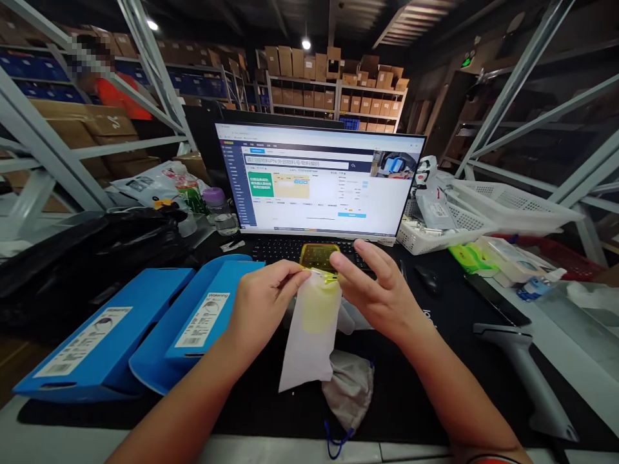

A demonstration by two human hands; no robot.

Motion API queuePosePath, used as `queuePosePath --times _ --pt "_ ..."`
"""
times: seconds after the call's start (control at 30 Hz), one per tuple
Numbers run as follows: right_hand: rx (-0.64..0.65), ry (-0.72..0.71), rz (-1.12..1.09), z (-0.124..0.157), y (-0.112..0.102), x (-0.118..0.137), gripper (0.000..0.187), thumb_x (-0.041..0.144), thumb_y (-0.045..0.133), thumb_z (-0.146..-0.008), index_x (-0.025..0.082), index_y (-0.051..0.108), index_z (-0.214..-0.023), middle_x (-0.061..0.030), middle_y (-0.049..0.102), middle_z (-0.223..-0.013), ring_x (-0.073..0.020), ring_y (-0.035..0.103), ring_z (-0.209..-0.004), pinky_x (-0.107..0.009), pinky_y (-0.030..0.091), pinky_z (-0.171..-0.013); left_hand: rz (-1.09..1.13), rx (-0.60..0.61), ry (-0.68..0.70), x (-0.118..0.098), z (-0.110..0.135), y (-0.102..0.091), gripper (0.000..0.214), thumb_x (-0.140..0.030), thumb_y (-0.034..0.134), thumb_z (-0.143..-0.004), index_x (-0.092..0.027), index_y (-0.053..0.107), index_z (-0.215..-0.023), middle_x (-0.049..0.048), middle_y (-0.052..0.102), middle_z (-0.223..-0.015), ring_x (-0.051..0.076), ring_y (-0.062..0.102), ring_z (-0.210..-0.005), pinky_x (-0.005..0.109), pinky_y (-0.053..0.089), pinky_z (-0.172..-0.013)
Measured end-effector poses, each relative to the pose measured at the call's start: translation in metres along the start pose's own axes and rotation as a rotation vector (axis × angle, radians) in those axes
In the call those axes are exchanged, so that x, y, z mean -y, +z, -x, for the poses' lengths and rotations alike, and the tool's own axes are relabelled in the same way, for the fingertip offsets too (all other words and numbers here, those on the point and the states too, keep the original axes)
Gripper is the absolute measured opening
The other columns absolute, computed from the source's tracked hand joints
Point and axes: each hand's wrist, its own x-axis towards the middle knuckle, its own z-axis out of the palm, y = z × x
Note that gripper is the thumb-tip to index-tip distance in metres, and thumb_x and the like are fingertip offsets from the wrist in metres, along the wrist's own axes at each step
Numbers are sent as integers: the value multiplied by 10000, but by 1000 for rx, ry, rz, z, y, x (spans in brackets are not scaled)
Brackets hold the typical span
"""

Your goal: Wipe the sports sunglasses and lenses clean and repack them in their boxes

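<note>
Two hands: They're staying close together at the mouth of a frosted plastic bag [309, 348]. The left hand [265, 303] is pinching its top edge, while the right hand [382, 290] is spread open, fingertips [339, 261] touching the top. That pinch looks like it's keeping the bag up off the mat.
Bag: A yellow item [316, 303] is showing through it, between the hands.
Near: A grey drawstring pouch [348, 390] is lying on the black desk mat [232, 412].
Left: Two blue boxes [101, 335] are lying label-up, probably so the barcodes stay readable.
Right: A handheld barcode scanner [522, 367] is sitting within easy reach.
Far: A laptop [319, 180] is showing a web form, and a co-worker in orange [116, 96] is standing by the shelves.
</note>
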Motion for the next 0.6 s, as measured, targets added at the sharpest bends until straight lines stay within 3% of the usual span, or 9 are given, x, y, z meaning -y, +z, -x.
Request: queuePosePath --times 0.1,0.23,0.43,0.6 --pt "165 -8 0 -5 -10 6 250 54 604 -910 186 661 -1113 -69 504 -1511 -236 200 -1538 -410 342 -1256 44 10 19 2 -1 -2 181 -335 621 -917 -233 737 -823 -24 734 -736 131 650 -628 207 476 -593" --pt "282 88 -34 -7 -14 10 185 29 520 -921 151 655 -955 -144 314 -1623 -292 232 -1523 -472 370 -1233 82 -24 -6 3 0 -1 175 -332 627 -909 -233 751 -836 -8 758 -793 147 675 -684 216 501 -634" --pt "106 13 31 -6 -13 10 313 34 561 -921 185 640 -1183 -73 521 -1504 -212 250 -1521 -409 382 -1238 125 -82 -37 -3 2 -4 168 -324 653 -891 -234 779 -825 -19 750 -722 133 655 -607 199 494 -578" --pt "181 -3 53 -11 -18 16 155 45 537 -947 128 662 -986 -186 561 -1447 -290 417 -1440 -464 428 -1190 156 -128 -23 -4 5 -4 134 -308 681 -888 -252 803 -886 -14 788 -820 137 703 -672 197 538 -639"
